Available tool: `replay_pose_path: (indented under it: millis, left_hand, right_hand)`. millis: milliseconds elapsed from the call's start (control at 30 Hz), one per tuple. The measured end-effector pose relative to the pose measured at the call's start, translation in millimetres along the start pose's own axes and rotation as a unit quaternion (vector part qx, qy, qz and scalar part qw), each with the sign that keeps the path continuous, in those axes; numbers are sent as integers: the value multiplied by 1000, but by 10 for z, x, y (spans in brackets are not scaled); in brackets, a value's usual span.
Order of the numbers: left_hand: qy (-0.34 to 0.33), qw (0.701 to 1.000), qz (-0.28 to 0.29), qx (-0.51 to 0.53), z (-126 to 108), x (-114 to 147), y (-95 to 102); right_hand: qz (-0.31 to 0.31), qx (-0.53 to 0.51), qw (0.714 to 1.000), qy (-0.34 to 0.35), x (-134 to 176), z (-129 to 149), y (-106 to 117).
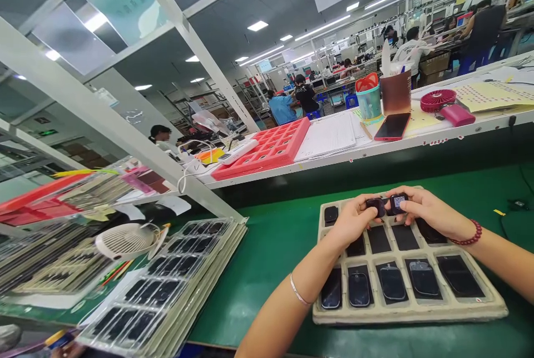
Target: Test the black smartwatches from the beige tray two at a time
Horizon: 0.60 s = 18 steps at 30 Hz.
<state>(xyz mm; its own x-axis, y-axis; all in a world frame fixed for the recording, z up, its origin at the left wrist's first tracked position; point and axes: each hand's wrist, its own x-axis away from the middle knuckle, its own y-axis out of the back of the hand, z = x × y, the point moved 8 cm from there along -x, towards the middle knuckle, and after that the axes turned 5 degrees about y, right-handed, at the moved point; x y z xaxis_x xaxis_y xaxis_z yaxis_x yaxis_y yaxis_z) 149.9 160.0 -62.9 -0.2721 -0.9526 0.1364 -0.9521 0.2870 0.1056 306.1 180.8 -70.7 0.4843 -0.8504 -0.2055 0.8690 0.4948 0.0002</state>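
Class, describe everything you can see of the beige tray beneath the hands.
The beige tray lies flat on the green tabletop. It looks moulded, perhaps plastic, with rounded corners and raised ribs between compartments. Dark pieces lie in all five front compartments. The left hand and right hand partly hide its far side.

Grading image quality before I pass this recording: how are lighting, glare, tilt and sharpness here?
Head view: ceiling lights blown white, soft sheen on the green table; head view: frame tilted, shelf sloping up rightward; head view: left hand and right hand fairly sharp, distant workers small and soft.
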Motion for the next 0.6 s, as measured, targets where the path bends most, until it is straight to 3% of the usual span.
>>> replay_pose_path:
  millis: [200,400,600]
  left_hand:
    - [2,1000,-21,-4,2,5,28]
    - [-2,1000,-9,23,18,-6,-3]
    - [-8,999,-6,37,7,-16,-11]
  right_hand:
    - [5,-19,1000,-16,13,-16,-1]
    - [0,15,1000,17,18,35,4]
    - [-9,27,1000,3,2,-20,6]
